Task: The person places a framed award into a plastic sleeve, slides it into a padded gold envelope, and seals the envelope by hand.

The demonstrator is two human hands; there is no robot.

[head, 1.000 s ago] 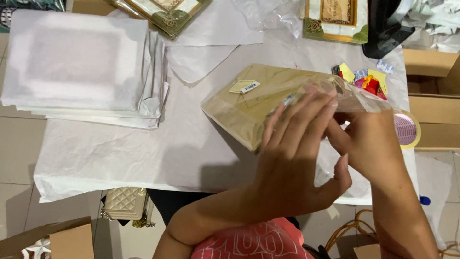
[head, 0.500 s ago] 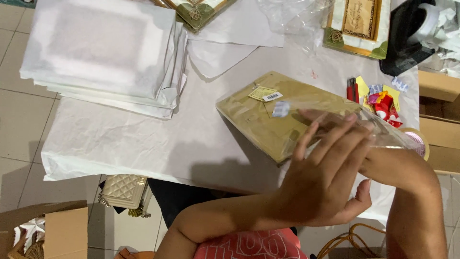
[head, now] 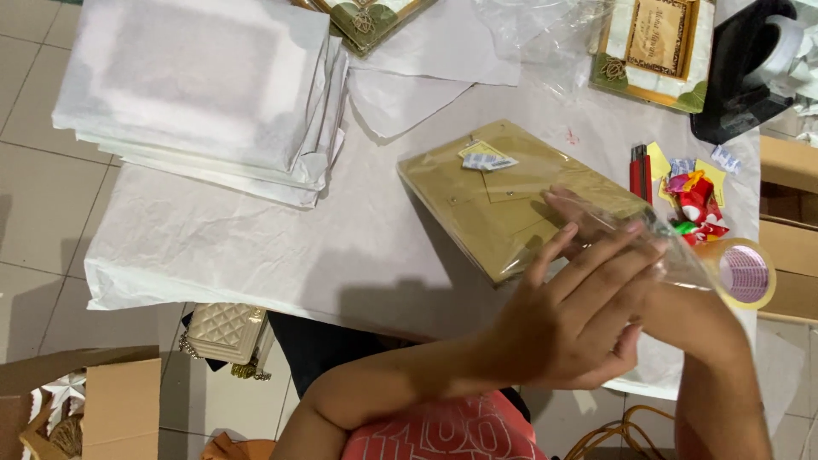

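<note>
1. Our left hand (head: 573,319), fingers spread wide, presses the clear wrap over the brown frame (head: 511,198).
2. Our right hand (head: 673,307) lies under it; its grip we cannot tell.
3. The frame lies on the surface (head: 256,247), far-left of both hands, long axis diagonal.

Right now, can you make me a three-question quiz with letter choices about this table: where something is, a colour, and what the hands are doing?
1. Where is the tape roll?
A. right edge of the table
B. on the paper stack
C. on the floor

2. What colour is the flat board in the clear bag?
A. blue
B. tan-brown
C. black

3. What is the left hand doing?
A. resting on the floor
B. holding scissors
C. spread on the clear bag

Answers: 1 A, it sits by the sweets at the right edge. 2 B, the board looks tan-brown. 3 C, its fingers spread over the bag, above the right hand.
</note>
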